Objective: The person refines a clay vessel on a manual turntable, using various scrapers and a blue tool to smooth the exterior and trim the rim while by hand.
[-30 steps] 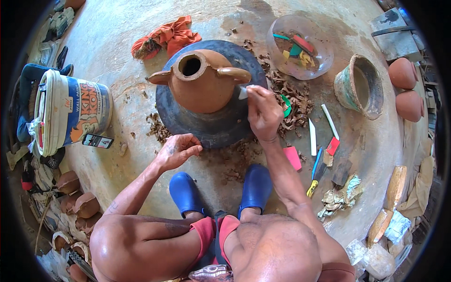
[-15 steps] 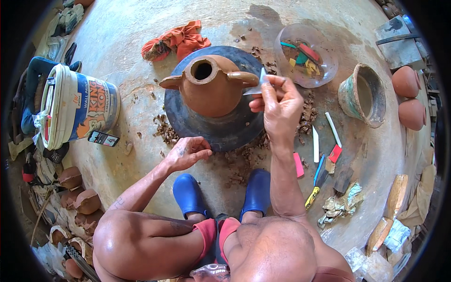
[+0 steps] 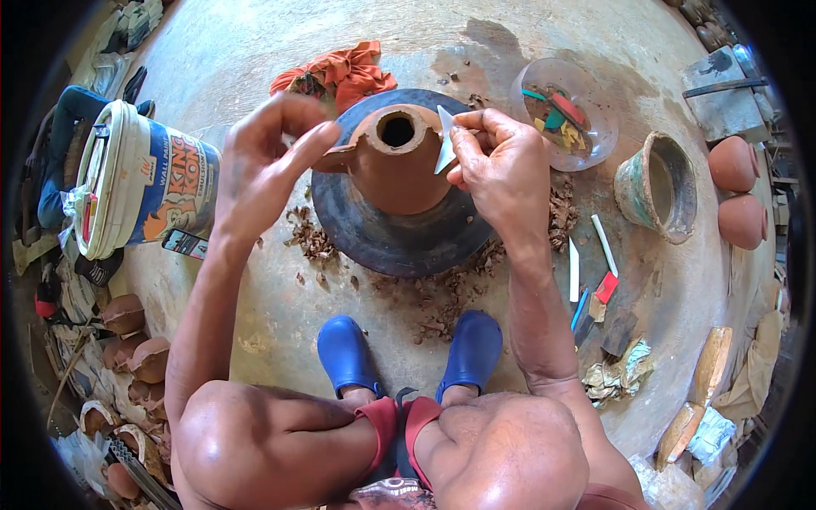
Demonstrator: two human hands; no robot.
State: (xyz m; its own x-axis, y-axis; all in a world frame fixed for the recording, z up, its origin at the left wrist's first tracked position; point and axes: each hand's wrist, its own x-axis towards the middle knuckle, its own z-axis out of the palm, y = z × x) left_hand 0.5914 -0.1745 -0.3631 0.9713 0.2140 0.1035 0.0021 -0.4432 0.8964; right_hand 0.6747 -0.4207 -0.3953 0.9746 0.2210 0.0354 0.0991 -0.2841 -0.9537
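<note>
A brown clay pot (image 3: 398,183) with a narrow round mouth and side handles stands upright on a dark round turntable (image 3: 399,251). My right hand (image 3: 501,174) pinches a thin, pale, flat scraper (image 3: 445,143) between thumb and fingers. The scraper is at the right side of the pot's neck; whether it touches the clay I cannot tell. My left hand (image 3: 263,166) is raised by the pot's left handle, blurred, its thumb and fingers apart and nothing seen between them. The right handle is hidden behind the scraper and my right hand.
Clay shavings (image 3: 314,238) lie around the turntable. An orange cloth (image 3: 353,75) is behind it. A clear basin (image 3: 605,119) of small tools and a crusted pot (image 3: 625,191) stand right, with white sticks (image 3: 574,270) nearer. A paint bucket (image 3: 174,183) and phone (image 3: 183,244) are left.
My left hand has risen from the turntable's near edge to the pot's left handle. My right hand, still pinching the scraper, has moved slightly left and turned. The view has shifted a little.
</note>
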